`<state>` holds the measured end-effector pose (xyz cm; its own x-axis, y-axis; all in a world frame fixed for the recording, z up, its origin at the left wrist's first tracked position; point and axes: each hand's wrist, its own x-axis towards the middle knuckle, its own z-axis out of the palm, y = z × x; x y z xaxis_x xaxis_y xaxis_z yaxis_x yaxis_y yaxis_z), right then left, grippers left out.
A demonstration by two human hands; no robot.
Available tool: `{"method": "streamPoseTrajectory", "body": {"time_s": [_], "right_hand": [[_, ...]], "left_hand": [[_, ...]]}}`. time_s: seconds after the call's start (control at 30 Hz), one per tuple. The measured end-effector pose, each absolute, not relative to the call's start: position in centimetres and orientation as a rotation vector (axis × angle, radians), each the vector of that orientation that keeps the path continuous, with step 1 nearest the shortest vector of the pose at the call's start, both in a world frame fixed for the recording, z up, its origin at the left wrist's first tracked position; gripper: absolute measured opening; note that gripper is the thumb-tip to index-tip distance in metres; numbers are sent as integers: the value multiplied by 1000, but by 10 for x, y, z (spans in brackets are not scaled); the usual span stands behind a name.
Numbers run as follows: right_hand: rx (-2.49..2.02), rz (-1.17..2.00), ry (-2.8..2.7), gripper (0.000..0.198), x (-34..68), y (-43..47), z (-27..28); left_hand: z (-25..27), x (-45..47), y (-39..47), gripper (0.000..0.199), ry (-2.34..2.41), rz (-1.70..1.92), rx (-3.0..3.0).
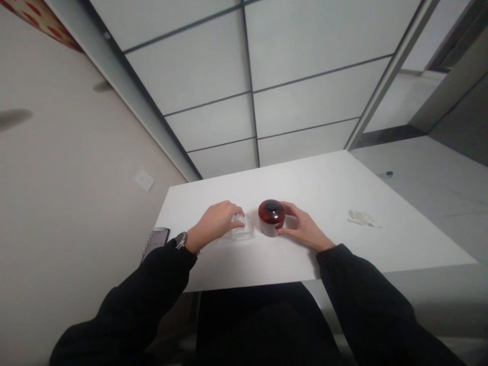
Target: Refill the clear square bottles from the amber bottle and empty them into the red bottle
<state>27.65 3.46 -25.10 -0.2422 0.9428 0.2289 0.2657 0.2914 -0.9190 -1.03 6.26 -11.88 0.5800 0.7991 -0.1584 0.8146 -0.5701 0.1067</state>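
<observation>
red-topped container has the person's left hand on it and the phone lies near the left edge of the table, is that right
Not quite: the head view shows the right hand, not the left hand, on the red-topped container. The phone does lie near the left edge of the table.

White table [305,175] with clear container [244,232]; red-topped jar [269,218]; phone [156,239]; scrap [360,218]
</observation>
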Motion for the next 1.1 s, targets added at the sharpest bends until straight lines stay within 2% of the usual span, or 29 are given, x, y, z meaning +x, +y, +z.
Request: {"method": "streamPoseTrajectory", "body": {"time_s": [0.17,0.23,0.3,0.33,0.43,0.57,0.63,0.8,0.93,1.1], "right_hand": [[-1100,995,-1685,79,276,34,-251],[-1105,994,-1697,80,276,34,-252],[-1109,988,-1712,80,277,34,-253],[-1110,983,-1720,80,277,34,-253],[-1117,953,-1737,79,278,35,-256],[-1132,916,-1768,82,277,36,-262],[-1155,904,-1772,82,278,35,-265],[-1180,829,-1767,87,288,36,-279],[-1212,652,-1759,96,303,35,-293],[-1237,548,-1658,86,308,27,-291]], "left_hand": [[-119,-9,58,30,1356,-59,2674],[-117,-14,51,54,1381,38,2679],[-120,-27,40,84,1478,292,2617],[-124,-35,34,90,1541,487,2534],[-148,-66,17,93,1630,928,2215],[-193,-91,8,115,1452,828,1851],[-211,-93,11,116,1397,793,1783],[-232,-88,20,101,1386,811,1754],[-235,-89,17,110,1360,789,1778],[-221,-84,20,116,1329,719,1860]]}}
